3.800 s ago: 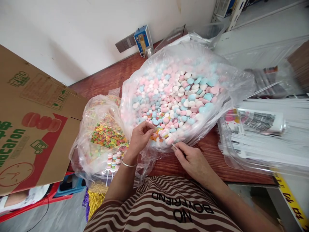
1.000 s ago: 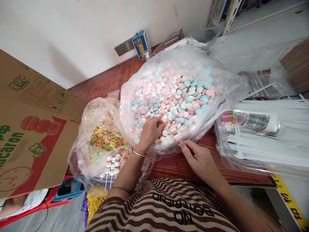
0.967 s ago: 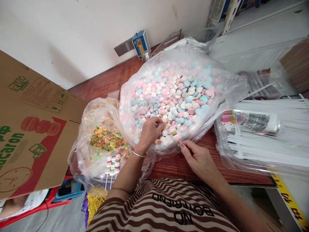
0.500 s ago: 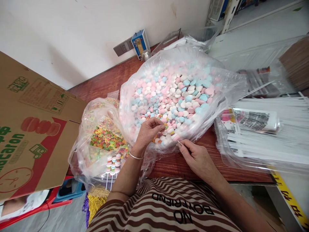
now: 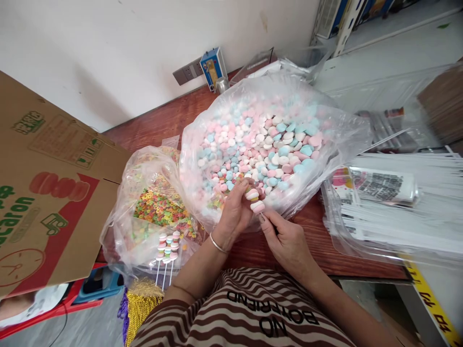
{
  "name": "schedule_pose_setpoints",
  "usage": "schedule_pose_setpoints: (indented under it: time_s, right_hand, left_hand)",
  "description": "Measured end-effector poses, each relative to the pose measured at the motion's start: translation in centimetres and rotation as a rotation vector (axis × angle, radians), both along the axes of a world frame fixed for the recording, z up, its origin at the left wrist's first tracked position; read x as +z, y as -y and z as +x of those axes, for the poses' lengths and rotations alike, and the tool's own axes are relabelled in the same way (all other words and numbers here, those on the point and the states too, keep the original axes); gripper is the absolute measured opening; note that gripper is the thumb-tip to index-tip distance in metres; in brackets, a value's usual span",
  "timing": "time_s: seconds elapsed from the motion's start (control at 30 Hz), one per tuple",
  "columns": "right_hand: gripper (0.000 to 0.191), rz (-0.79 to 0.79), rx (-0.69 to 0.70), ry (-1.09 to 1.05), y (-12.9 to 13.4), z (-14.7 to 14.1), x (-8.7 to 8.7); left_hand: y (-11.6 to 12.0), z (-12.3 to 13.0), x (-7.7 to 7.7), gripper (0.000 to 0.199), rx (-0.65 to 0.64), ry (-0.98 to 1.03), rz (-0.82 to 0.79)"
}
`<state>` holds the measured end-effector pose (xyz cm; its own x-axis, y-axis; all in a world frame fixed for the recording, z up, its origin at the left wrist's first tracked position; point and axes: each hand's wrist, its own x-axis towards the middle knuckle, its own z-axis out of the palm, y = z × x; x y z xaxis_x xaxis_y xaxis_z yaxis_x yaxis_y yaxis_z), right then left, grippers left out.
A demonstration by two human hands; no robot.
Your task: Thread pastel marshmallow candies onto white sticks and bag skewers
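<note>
Between my hands is a candy skewer [image 5: 255,201], a short stack of pink-and-white discs with a yellowish layer between them. My right hand [image 5: 287,243] pinches its stick just below the lowest disc; most of the stick is hidden by the fingers. My left hand [image 5: 235,209] is curled around the upper part of the stack, with its fingertips partly hidden. Both hands are over the near edge of a large clear plastic bag [image 5: 318,180] full of pink, white and blue candy discs [image 5: 267,144]. Several colourful candy rings lie in that bag near my left fingers.
A smaller bag [image 5: 126,193] of colourful candy rings [image 5: 157,207] stands left, with three finished skewers [image 5: 168,248] lying on its front. A cardboard box [image 5: 54,193] is at far left. White sticks [image 5: 390,221] in clear packaging lie right on the wooden table [image 5: 311,246].
My left hand has come from over the candies toward my right hand and turned to the skewer. Stacked discs now show above my right fingers. The view has shifted slightly.
</note>
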<state>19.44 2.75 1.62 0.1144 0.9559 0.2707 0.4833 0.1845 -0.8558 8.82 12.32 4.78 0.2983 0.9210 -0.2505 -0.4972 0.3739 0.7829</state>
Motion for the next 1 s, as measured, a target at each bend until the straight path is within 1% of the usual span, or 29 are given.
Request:
schedule_pose_setpoints:
  time_s: [0.03,0.1,0.2,0.3,0.4,0.47,0.57,0.63,0.7,0.8,0.87,0.9,0.93,0.97,1.0]
  right_hand:
    - [0.027,0.016,-0.016,-0.003,-0.1,-0.1,0.0]
    - [0.024,0.037,-0.030,-0.005,-0.2,-0.2,0.0]
    - [0.023,0.061,0.007,0.044,0.0,-0.1,0.0]
    - [0.026,0.101,0.030,0.150,0.2,-0.3,0.0]
    - [0.026,0.179,-0.016,0.261,0.3,-0.7,0.0]
    - [0.030,0.237,-0.064,0.358,0.3,-1.0,-0.1]
    - [0.040,0.306,-0.147,0.505,0.0,-1.4,-0.1]
    - [0.042,0.327,-0.177,0.564,-0.3,-1.7,0.0]
    - [0.042,0.323,-0.174,0.564,-0.5,-1.7,0.2]
    - [0.039,0.280,-0.131,0.467,-0.7,-1.1,0.5]
    - [0.035,0.227,-0.130,0.387,-0.5,-0.1,0.7]
    - [0.034,0.201,-0.148,0.353,-0.3,0.5,0.7]
    - [0.033,0.180,-0.175,0.324,-0.1,1.2,0.7]
    - [0.032,0.166,-0.210,0.299,0.1,1.9,0.7]
    - [0.031,0.158,-0.243,0.277,0.3,2.5,0.6]
  left_hand:
    - [0.3,0.5,0.3,0.028,-0.008,0.043,-0.020]
    - [0.8,1.1,0.6,0.029,-0.009,0.093,-0.042]
    - [1.3,1.4,0.9,0.031,0.042,0.116,-0.053]
    - [1.8,1.7,0.7,0.035,0.095,0.117,-0.051]
    - [2.5,2.1,0.4,0.042,0.151,0.098,-0.024]
    - [2.8,2.3,0.2,0.046,0.182,0.074,-0.003]
    - [3.0,2.4,-0.1,0.045,0.203,0.032,0.024]
    - [3.1,2.4,-0.1,0.043,0.214,0.007,0.028]
    - [3.1,2.4,0.0,0.043,0.214,-0.010,0.016]
    - [2.5,2.0,0.4,0.046,0.154,-0.031,0.012]
    - [1.2,1.4,0.7,0.052,0.122,-0.094,0.087]
    - [0.3,1.1,0.8,0.053,0.119,-0.169,0.159]
    - [-0.7,0.7,0.9,0.050,0.119,-0.280,0.250]
    - [-1.9,0.4,0.9,0.042,0.107,-0.430,0.352]
    - [-3.1,0.2,0.8,0.034,0.058,-0.604,0.451]
